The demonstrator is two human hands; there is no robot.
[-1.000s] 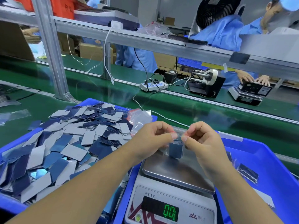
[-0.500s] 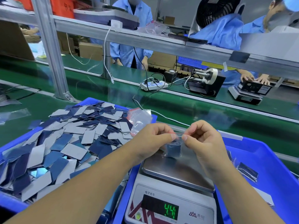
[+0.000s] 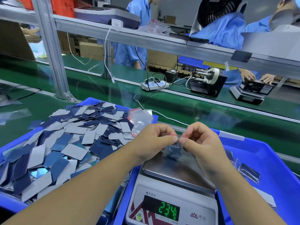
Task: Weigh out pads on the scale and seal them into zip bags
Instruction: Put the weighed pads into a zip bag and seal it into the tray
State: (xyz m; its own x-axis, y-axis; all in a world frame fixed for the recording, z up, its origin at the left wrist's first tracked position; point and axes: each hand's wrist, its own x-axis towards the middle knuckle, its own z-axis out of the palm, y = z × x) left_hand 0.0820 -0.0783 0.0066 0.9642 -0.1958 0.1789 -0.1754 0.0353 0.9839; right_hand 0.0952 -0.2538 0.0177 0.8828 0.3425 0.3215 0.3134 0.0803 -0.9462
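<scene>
Above the scale (image 3: 177, 174), the left hand (image 3: 151, 142) and right hand (image 3: 204, 143) pinch the zip bag (image 3: 174, 151) of pads at its red strip. Its bottom now rests on the platform, the readout having climbed from zero, so sealing is probably nearly finished.

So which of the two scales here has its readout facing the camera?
The near scale under the person's hands, showing lit green digits. The far scale across the green belt shows no readable display from here.

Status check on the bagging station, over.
Left hand and right hand both pinch the zip bag at its red seal strip. Bag of dark pads rests on the scale pan. Nothing blocking.
</scene>
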